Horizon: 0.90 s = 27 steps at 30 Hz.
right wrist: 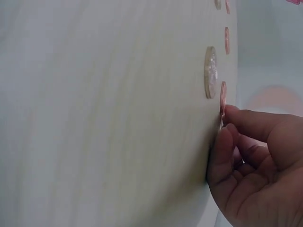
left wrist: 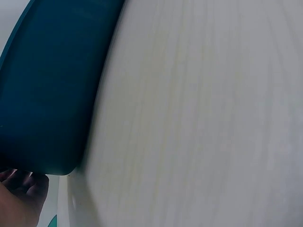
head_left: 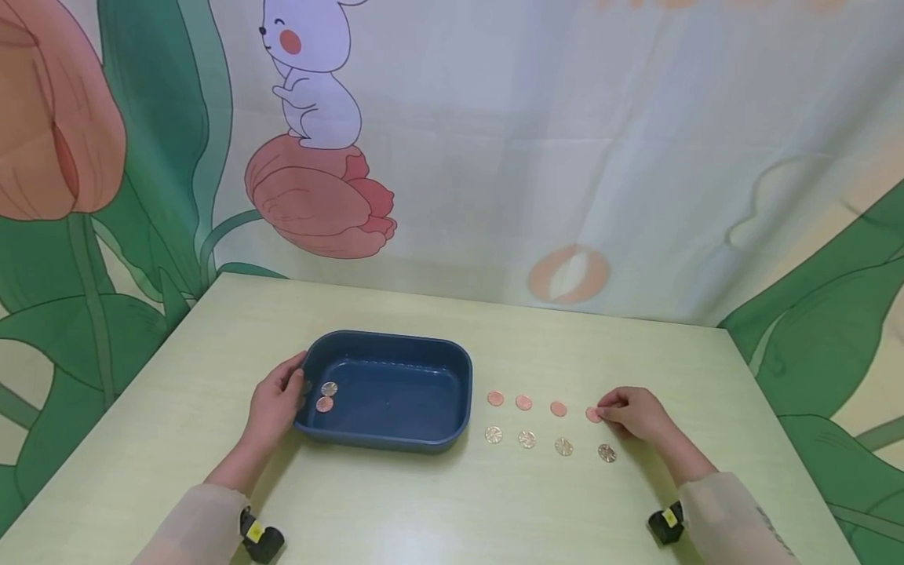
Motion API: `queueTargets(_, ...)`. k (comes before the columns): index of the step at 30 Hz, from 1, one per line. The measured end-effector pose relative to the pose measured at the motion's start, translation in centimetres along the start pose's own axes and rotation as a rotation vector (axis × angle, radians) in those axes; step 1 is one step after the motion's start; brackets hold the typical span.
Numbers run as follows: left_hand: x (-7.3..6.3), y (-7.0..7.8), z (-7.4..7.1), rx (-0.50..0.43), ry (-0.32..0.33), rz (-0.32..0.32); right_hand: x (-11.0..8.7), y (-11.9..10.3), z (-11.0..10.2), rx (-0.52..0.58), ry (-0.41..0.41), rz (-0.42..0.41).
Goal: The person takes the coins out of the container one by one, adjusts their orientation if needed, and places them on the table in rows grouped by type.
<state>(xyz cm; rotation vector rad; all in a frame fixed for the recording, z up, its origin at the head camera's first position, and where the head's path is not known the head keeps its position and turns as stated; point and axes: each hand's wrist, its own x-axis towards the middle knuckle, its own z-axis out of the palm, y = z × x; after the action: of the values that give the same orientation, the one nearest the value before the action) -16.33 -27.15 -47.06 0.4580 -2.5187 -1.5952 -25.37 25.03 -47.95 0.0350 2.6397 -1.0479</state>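
A dark blue rectangular tray (head_left: 384,439) sits on the table, and my left hand (head_left: 277,396) grips its left end. Inside, near that end, lie a silvery coin (head_left: 329,388) and a copper coin (head_left: 324,404). To the right of the tray, several copper coins (head_left: 523,402) form a row, with a row of silvery-gold coins (head_left: 526,439) in front of it. My right hand (head_left: 639,412) is at the right end of the copper row. Its thumb and finger pinch the edge of the last copper coin (right wrist: 223,94), which stays low at the tabletop.
The pale wood-grain table (head_left: 494,510) has its back edge against a printed curtain (head_left: 480,157). A silvery-gold coin (head_left: 606,453) lies just in front of my right hand. Black wrist cameras sit near both sleeves.
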Motion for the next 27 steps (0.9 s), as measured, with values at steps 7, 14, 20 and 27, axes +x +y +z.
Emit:
queueTargets(7,-0.1,0.1,-0.1,0.01,-0.006,-0.006,0.4,-0.3,-0.4,0.019,-0.056,0.043)
queueTargets(14,-0.1,0.2,0.0,0.013,-0.017,-0.015,0.7,-2.3,-0.8,0.022,-0.056,-0.013)
queueTargets(20,-0.2,0.2,0.1,0.013,-0.023,-0.019,0.9,-5.6,-0.9,0.036,-0.046,-0.108)
queueTargets(27,-0.1,0.0,0.0,0.007,-0.017,-0.013,1.5,-9.7,-0.4,0.056,-0.058,-0.195)
